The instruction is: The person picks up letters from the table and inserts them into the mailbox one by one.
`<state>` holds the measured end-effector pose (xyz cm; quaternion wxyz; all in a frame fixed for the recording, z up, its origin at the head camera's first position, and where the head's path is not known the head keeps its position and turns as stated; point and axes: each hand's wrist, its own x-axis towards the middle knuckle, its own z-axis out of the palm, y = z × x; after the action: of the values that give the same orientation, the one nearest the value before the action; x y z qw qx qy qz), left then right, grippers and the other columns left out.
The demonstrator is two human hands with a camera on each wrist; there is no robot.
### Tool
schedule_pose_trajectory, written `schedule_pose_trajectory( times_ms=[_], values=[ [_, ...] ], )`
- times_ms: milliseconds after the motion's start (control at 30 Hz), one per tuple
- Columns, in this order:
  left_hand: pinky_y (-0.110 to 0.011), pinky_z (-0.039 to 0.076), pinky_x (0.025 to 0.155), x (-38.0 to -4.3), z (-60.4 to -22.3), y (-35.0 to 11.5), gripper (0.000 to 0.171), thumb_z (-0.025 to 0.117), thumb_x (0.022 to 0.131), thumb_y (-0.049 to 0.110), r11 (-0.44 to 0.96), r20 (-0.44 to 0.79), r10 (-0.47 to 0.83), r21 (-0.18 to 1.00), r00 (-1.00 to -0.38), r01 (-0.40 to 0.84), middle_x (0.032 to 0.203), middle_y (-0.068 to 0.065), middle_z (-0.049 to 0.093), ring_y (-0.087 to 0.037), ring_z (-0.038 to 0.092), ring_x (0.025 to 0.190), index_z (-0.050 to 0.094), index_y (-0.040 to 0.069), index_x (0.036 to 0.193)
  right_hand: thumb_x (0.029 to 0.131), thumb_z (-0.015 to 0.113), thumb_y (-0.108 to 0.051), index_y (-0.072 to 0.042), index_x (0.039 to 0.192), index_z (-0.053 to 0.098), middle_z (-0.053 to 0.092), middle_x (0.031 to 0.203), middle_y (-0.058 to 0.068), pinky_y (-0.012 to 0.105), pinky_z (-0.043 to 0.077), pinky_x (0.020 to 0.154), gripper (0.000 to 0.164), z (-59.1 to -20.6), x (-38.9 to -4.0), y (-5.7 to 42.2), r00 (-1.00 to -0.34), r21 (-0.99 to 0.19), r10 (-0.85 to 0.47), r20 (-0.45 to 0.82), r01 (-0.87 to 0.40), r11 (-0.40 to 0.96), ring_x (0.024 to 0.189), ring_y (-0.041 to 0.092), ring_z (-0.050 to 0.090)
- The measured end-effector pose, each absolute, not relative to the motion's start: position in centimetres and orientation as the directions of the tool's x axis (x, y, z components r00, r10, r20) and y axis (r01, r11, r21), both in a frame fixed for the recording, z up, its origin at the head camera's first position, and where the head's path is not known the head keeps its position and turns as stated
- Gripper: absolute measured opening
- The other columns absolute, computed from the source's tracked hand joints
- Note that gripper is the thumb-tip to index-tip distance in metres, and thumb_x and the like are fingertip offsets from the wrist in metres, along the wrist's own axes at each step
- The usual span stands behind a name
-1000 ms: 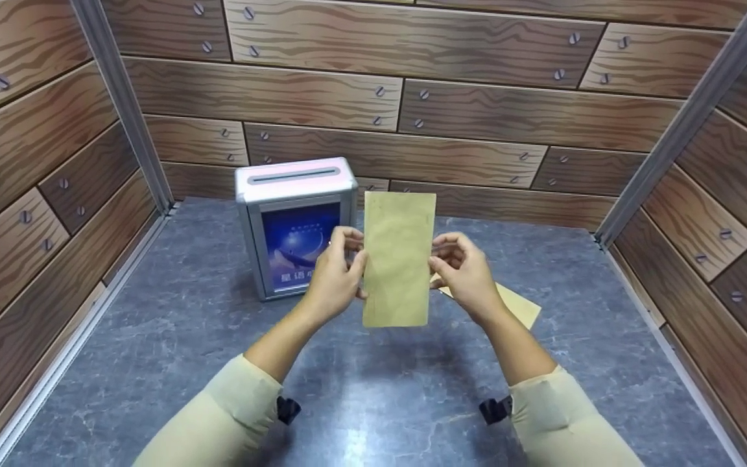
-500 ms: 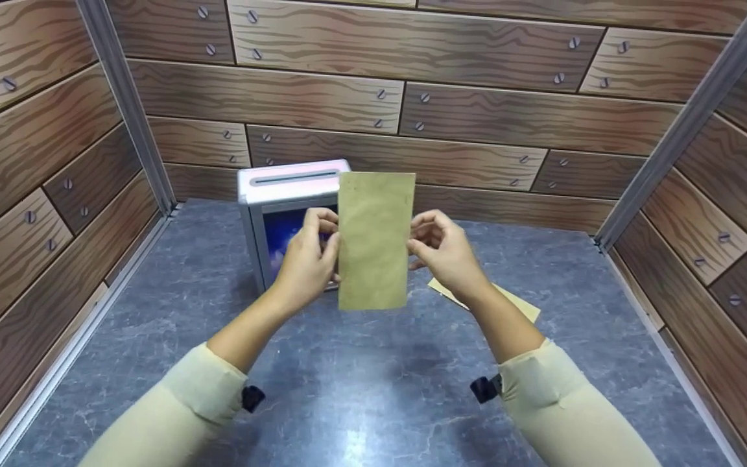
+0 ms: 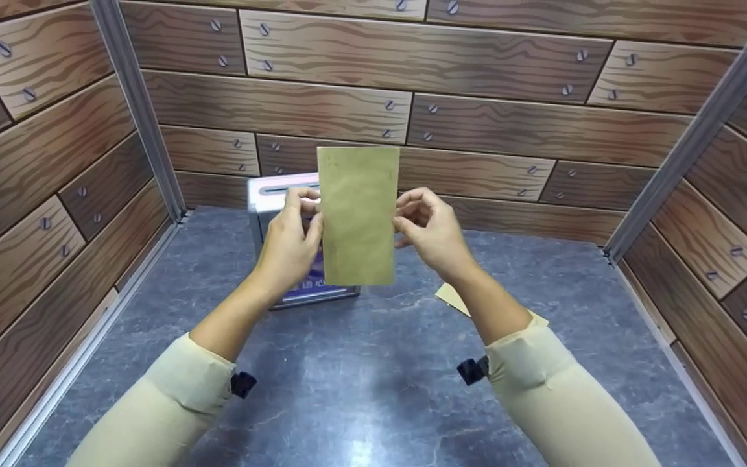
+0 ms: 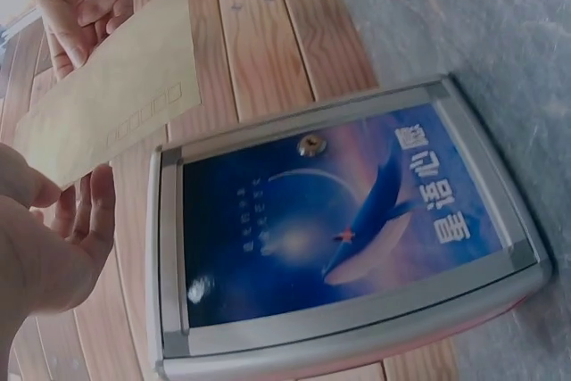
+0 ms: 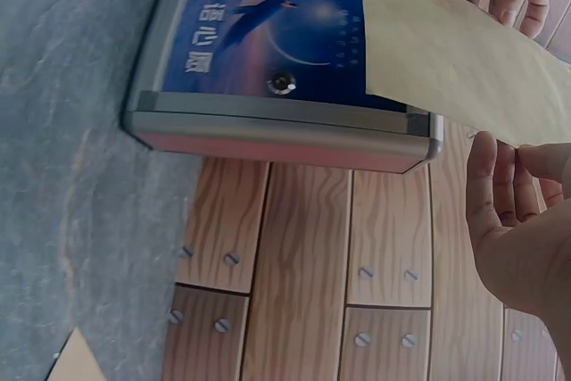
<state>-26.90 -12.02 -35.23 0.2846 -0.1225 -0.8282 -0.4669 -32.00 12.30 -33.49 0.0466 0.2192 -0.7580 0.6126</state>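
A tan paper envelope point(image 3: 359, 217) stands upright in the air between both hands in the head view. My left hand point(image 3: 288, 241) pinches its left edge with thumb and fingers. On the opposite edge, my right hand point(image 3: 435, 232) pinches it the same way. Behind the envelope and left hand is a silver-framed slotted box point(image 3: 270, 202), partly covered by them. The left wrist view shows the box's blue front panel point(image 4: 357, 211) with a whale picture and a round lock. Small printed squares run along one end of the envelope point(image 4: 134, 86) there.
A second tan envelope point(image 3: 454, 299) lies on the grey marbled tabletop point(image 3: 321, 376), mostly hidden under the right forearm. Wood-patterned walls point(image 3: 509, 123) with metal corner posts point(image 3: 146, 110) enclose the back and sides.
Both hands have raised the envelope and carried it left, so it now covers much of the box. The box and second envelope stay in place on the tabletop.
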Motion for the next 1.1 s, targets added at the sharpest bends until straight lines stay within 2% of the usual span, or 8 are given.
schedule_pose_trajectory(
  times_ms=[100,267,400,567,700,867,1000,1100],
  values=[
    [-0.041,0.062,0.079,-27.0,-35.0,-12.5,0.026,0.057,0.108,0.003,0.530,0.583,-0.085,0.713,-0.808,0.459,0.113,-0.016,0.073,-0.029,0.072,0.093,0.052,0.002,0.133,0.099,0.067,0.008,-0.003,0.117,0.061,0.067,0.097,0.002,0.035,0.068,0.069,0.022,-33.0,-32.5,11.6,-0.896,-0.906,-0.283,0.343,-0.395,0.153,0.086,0.018,0.071],
    [-0.041,0.067,0.070,-27.1,-34.4,-13.3,0.028,0.055,0.108,0.003,0.469,0.562,-0.094,0.753,-0.822,0.462,0.116,-0.016,0.068,-0.030,0.075,0.093,0.050,0.002,0.136,0.099,0.066,0.010,-0.003,0.116,0.061,0.068,0.100,0.010,0.032,0.068,0.069,0.022,-32.1,-33.2,10.4,-0.886,-0.896,-0.297,0.356,-0.414,0.161,0.084,0.016,0.071],
    [-0.042,0.068,0.071,-27.5,-33.3,-13.9,0.027,0.054,0.108,0.002,0.470,0.574,-0.097,0.746,-0.813,0.471,0.117,-0.017,0.068,-0.031,0.074,0.095,0.049,0.001,0.135,0.097,0.066,0.012,-0.002,0.114,0.061,0.068,0.098,0.008,0.033,0.069,0.070,0.022,-31.0,-33.8,9.7,-0.878,-0.892,-0.291,0.379,-0.431,0.139,0.083,0.016,0.069],
    [-0.040,0.066,0.082,-28.3,-31.2,-14.5,0.025,0.055,0.108,0.002,0.505,0.652,-0.101,0.685,-0.752,0.526,0.113,-0.017,0.072,-0.031,0.074,0.099,0.050,-0.001,0.132,0.096,0.066,0.013,-0.001,0.109,0.062,0.068,0.091,0.000,0.030,0.068,0.071,0.020,-28.8,-34.5,8.8,-0.857,-0.870,-0.267,0.441,-0.482,0.109,0.081,0.017,0.068],
    [-0.039,0.064,0.090,-28.7,-29.8,-15.2,0.024,0.055,0.109,0.004,0.528,0.706,-0.110,0.638,-0.700,0.560,0.110,-0.016,0.073,-0.030,0.074,0.101,0.050,0.000,0.132,0.096,0.065,0.014,-0.003,0.105,0.063,0.067,0.089,0.001,0.024,0.065,0.072,0.019,-27.1,-35.0,7.8,-0.844,-0.851,-0.240,0.480,-0.515,0.106,0.078,0.012,0.066],
    [-0.041,0.062,0.092,-28.8,-28.6,-16.2,0.023,0.054,0.110,0.008,0.548,0.746,-0.120,0.599,-0.655,0.583,0.111,-0.017,0.071,-0.032,0.073,0.102,0.050,0.002,0.133,0.098,0.068,0.010,-0.007,0.100,0.063,0.066,0.088,0.002,0.024,0.065,0.073,0.017,-25.6,-35.3,6.1,-0.842,-0.848,-0.210,0.496,-0.522,0.091,0.077,0.011,0.066],
    [-0.043,0.063,0.093,-29.0,-28.1,-16.8,0.022,0.053,0.110,0.011,0.579,0.780,-0.117,0.557,-0.615,0.596,0.112,-0.018,0.071,-0.034,0.073,0.103,0.049,0.005,0.131,0.099,0.069,0.008,-0.009,0.097,0.063,0.066,0.086,0.001,0.030,0.068,0.076,0.018,-25.0,-35.8,5.1,-0.840,-0.851,-0.198,0.506,-0.523,0.044,0.078,0.013,0.067],
    [-0.043,0.063,0.091,-29.5,-28.1,-17.1,0.021,0.053,0.111,0.013,0.588,0.785,-0.117,0.548,-0.608,0.595,0.112,-0.019,0.070,-0.034,0.073,0.104,0.048,0.007,0.131,0.099,0.067,0.010,-0.010,0.095,0.062,0.066,0.085,0.000,0.036,0.069,0.078,0.021,-25.1,-36.4,4.6,-0.833,-0.847,-0.194,0.519,-0.531,0.017,0.078,0.012,0.067]
  ],
)
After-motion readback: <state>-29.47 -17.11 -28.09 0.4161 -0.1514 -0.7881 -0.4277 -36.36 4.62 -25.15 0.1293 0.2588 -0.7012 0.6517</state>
